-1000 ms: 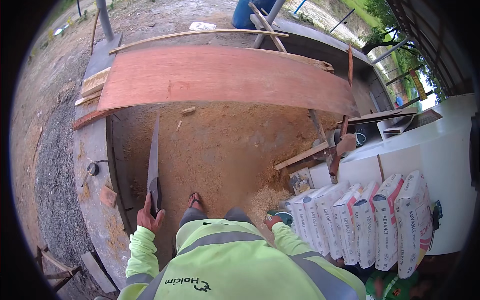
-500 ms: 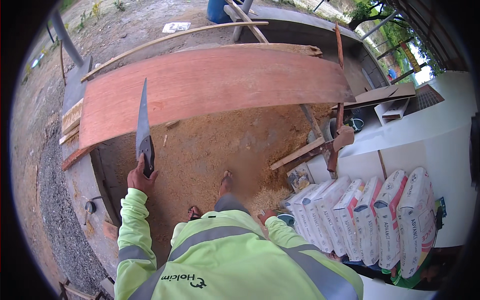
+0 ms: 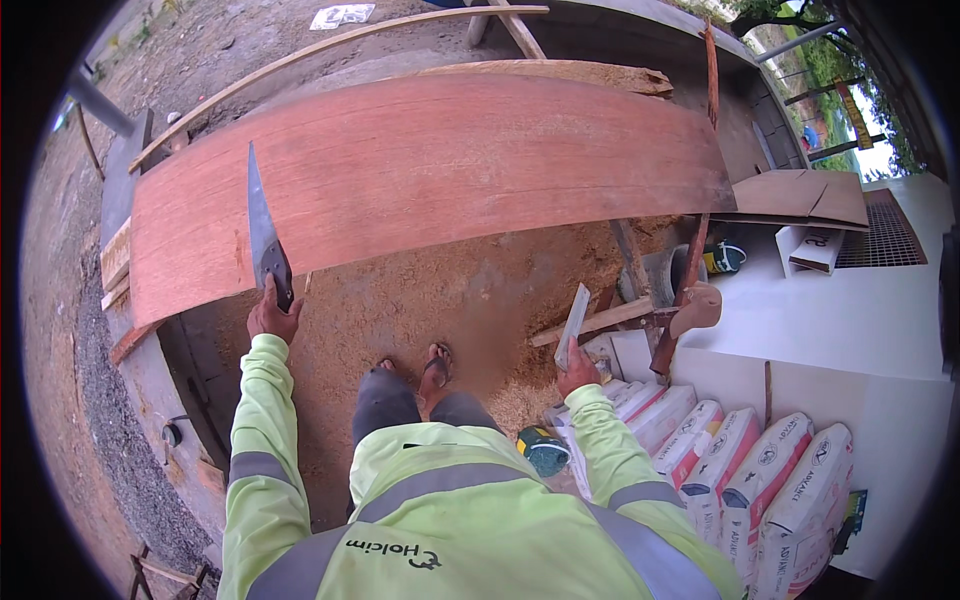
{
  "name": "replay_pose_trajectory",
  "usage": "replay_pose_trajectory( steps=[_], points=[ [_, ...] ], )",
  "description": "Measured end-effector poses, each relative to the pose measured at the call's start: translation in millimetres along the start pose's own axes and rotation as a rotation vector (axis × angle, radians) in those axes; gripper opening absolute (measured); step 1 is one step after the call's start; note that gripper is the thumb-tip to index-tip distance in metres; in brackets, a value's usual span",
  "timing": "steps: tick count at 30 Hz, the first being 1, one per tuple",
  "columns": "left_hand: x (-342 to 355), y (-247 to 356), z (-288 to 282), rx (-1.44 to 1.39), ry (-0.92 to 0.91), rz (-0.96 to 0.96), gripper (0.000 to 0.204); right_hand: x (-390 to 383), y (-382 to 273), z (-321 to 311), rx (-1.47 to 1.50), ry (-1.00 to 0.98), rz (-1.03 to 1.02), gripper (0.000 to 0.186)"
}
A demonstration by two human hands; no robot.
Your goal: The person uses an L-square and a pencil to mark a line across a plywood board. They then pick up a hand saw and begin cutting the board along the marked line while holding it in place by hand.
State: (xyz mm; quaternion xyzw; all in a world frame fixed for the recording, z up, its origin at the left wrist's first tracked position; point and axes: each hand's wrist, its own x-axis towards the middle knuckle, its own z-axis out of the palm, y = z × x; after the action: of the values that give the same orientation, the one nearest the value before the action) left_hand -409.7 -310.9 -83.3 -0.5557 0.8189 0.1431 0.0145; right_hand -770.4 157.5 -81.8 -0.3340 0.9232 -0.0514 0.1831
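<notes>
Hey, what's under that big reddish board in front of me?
Sawdust shows past its near edge, a wooden leg slants below the right end, and a wooden strip pokes out below the left. The board hides whatever lies deeper underneath.

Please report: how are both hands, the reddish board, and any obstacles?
Left hand gripping handsaw. Right hand holding pale flat strip. Reddish board ahead, handsaw overlapping it in view, contact unclear. White bags beside right sleeve.

The left hand (image 3: 272, 322) is covering part of the saw handle (image 3: 274, 272), the right hand (image 3: 578, 374) is hiding the lower end of a pale flat strip (image 3: 573, 322), and below this right grip the sleeve (image 3: 618, 435) is concealing parts of the stacked bags (image 3: 735, 455).
</notes>
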Motion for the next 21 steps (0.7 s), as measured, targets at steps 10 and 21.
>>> replay_pose_trajectory(
  steps=[10,21],
  points=[
    [125,33,83,-0.068,-0.032,-0.014,0.084,70,-50,-54,0.028,0.207,-0.185,0.077],
    [142,-20,151,-0.13,0.002,0.052,0.081,100,-51,-30,0.088,0.159,-0.176,0.081]
  ],
)
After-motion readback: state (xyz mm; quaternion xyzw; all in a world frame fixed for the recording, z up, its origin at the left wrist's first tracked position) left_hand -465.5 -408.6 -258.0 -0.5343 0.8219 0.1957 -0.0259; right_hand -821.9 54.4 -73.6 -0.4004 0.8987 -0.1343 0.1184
